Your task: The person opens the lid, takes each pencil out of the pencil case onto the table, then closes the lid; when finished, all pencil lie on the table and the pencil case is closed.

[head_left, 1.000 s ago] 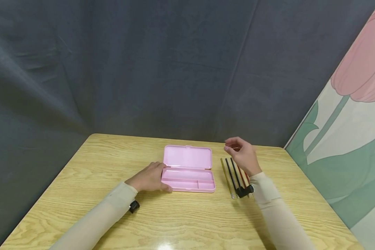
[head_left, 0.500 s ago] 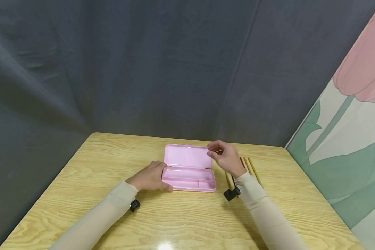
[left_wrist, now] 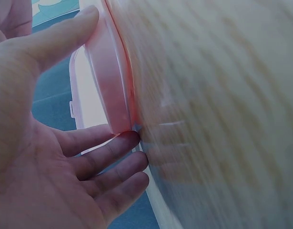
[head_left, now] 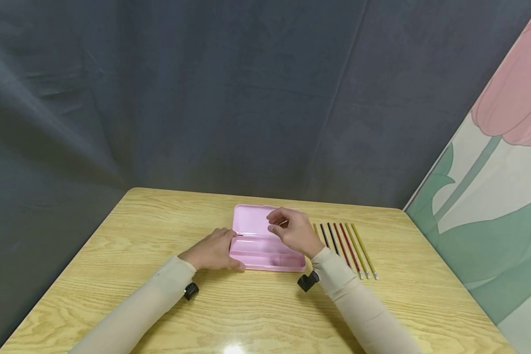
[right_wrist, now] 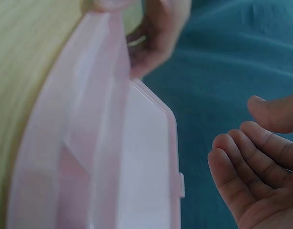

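Observation:
An open pink pencil case (head_left: 254,221) lies in the middle of the wooden table (head_left: 137,246), lid folded flat toward the back. My left hand (head_left: 217,248) rests against its left end with fingers straight. In the left wrist view the thumb of that hand (left_wrist: 51,157) lies along the case's rim (left_wrist: 108,95). My right hand (head_left: 287,227) hovers over the case (right_wrist: 89,143) with fingers curled. It pinches what looks like a thin orange pencil, of which only a sliver shows. The right wrist view shows those curled fingers (right_wrist: 251,162) but no pencil.
Several pencils (head_left: 345,248), black, red and yellow, lie in a parallel row right of the case. A dark curtain hangs behind the table. A tulip poster (head_left: 491,196) stands along the right side. The table's front edge is near me.
My right hand has moved left from above the pencil row to over the case, uncovering the row. The left hand and the case have stayed put.

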{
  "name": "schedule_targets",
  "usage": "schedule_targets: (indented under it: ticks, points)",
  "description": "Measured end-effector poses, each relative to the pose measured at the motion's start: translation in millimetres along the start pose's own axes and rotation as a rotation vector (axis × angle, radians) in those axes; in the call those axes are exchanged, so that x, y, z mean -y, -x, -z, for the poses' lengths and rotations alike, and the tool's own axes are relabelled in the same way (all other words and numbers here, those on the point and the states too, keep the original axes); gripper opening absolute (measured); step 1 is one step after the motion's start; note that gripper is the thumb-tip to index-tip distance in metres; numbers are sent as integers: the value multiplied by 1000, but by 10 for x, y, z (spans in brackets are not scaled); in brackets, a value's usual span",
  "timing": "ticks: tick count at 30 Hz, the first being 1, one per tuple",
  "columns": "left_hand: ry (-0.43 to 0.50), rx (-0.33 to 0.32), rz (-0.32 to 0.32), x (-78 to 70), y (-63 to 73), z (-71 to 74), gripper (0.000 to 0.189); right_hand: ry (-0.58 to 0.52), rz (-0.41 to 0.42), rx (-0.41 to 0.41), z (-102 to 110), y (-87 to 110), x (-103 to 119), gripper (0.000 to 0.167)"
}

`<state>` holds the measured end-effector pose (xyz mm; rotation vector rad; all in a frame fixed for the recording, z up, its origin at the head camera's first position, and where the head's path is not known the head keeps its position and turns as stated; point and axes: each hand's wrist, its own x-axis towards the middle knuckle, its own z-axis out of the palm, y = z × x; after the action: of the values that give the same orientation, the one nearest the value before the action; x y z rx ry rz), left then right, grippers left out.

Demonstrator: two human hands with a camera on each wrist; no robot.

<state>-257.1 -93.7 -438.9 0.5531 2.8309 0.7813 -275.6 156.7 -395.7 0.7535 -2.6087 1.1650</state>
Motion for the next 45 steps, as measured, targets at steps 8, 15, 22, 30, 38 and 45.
schedule_targets:
  ticks: [8, 15, 22, 30, 38, 45]
  points:
    - [-10, -7, -8, -1, -7, -1, 93, 46, 9, 100, -208, 10, -14, 18]
    - [1, -1, -11, 7, 0, 5, 93, 106, 7, 196, -305, 53, -58, 13]
    - [-10, -2, -20, 6, 5, 7, 93, 187, 27, 253, -386, 76, -111, 9]
    - [-14, 7, -12, 9, 3, 5, 92, 200, 31, 337, -419, 94, -136, 13]
    - [-6, -1, -19, 3, 13, 13, 89, 208, 40, 340, -472, 97, -174, 13]
    - [2, -6, -22, -7, 34, 25, 87, 237, 45, 362, -507, 87, -185, 19]
